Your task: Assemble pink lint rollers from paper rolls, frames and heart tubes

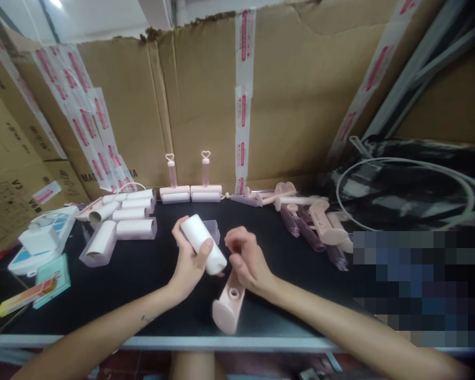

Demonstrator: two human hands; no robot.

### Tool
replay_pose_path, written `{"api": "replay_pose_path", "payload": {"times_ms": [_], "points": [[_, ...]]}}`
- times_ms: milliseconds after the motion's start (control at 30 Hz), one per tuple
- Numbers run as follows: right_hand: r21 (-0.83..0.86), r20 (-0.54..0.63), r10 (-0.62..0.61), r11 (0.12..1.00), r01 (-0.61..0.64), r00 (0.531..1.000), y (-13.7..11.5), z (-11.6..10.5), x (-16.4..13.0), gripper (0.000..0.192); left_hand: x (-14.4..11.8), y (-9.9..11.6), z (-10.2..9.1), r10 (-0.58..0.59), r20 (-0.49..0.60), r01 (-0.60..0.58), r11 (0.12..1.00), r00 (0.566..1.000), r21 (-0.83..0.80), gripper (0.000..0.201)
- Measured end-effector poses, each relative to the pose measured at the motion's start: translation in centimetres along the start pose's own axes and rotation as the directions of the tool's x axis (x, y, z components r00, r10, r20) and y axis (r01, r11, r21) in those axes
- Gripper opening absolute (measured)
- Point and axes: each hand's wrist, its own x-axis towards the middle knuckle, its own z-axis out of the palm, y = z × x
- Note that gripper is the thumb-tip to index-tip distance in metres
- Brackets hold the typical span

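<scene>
Our left hand (190, 264), forearm coming in from bottom left, palm up, fingers wrapped round a white roll (203, 244) held tilted just above the bench (142, 274). A clear cover (214, 230) sits behind the roll, mostly hidden. Right hand (248, 259) knuckles up, fingers curled onto the top of a pink handle (227, 305); grip pt hidden, handle's lower end pokes toward the bench edge. Blurred patch far right.

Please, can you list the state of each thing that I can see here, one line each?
Left hand: shut on white roll.
Right hand: shut on pink handle, tilted.
Two finished rollers: standing upright.
White rolls in clear covers: lying down, stacked.
Pink handles: lying loose.
</scene>
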Motion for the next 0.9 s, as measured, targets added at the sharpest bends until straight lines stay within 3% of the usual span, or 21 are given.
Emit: {"api": "replay_pose_path", "payload": {"times_ms": [33,100,200,300,367,433,500,600,633,700,800,900], "points": [[-0.092,0.057,-0.056,0.994,0.061,0.997,0.0,-0.2,0.1,0.025,0.1,0.1,-0.2,0.080,-0.020,-0.079,0.996,0.997,0.037,0.072],[-0.238,0.185,-0.036,0.968,0.080,0.982,-0.1,-0.9,0.6,0.024,0.3,0.5,-0.6,0.211,-0.018,-0.206,0.969,0.977,0.139,0.071],[-0.314,0.323,-0.013,0.942,0.120,0.946,-0.8,-2.3,1.4,0.024,0.9,1.5,-1.0,0.218,0.023,-0.219,0.962,0.976,0.161,0.075],[-0.330,0.523,-0.068,0.903,0.275,0.850,-1.3,-3.3,1.9,0.025,1.4,2.6,-0.9,0.233,0.033,-0.236,0.964,0.972,0.124,0.075],[-0.363,0.618,-0.038,0.873,0.327,0.786,-1.5,-3.7,2.0,0.035,1.6,3.1,-0.8,0.251,0.022,-0.252,0.963,0.968,0.098,0.073],[-0.363,0.670,0.002,0.873,0.325,0.742,-1.5,-4.1,2.1,0.035,1.7,3.5,-0.8,0.243,0.014,-0.244,0.968,0.970,0.067,0.071],[-0.296,0.703,0.038,0.924,0.244,0.710,-1.5,-4.9,2.4,0.022,1.7,3.5,-0.8,0.234,0.011,-0.235,0.971,0.972,0.053,0.071],[-0.103,0.638,0.144,0.990,-0.102,0.757,-1.5,-6.4,3.0,0.020,1.7,3.2,-0.9,0.213,0.011,-0.213,0.974,0.977,0.071,0.070],[0.009,0.588,0.188,0.971,-0.239,0.787,-1.6,-6.8,3.1,0.023,1.8,3.1,-0.9,0.187,0.008,-0.187,0.980,0.982,0.074,0.070],[0.282,0.484,0.282,0.846,-0.453,0.829,-1.6,-6.9,3.4,0.030,1.8,2.7,-0.9,0.118,0.005,-0.118,0.991,0.993,0.065,0.067],[0.567,0.341,0.431,0.615,-0.548,0.836,-1.5,-5.7,3.5,0.033,1.5,2.2,-0.5,0.042,0.033,-0.043,0.998,0.999,0.041,0.061],[0.603,0.212,0.535,0.587,-0.541,0.818,-1.5,-3.8,3.2,0.033,0.9,1.3,0.1,-0.008,0.076,0.003,0.998,0.997,0.065,0.057]]}}
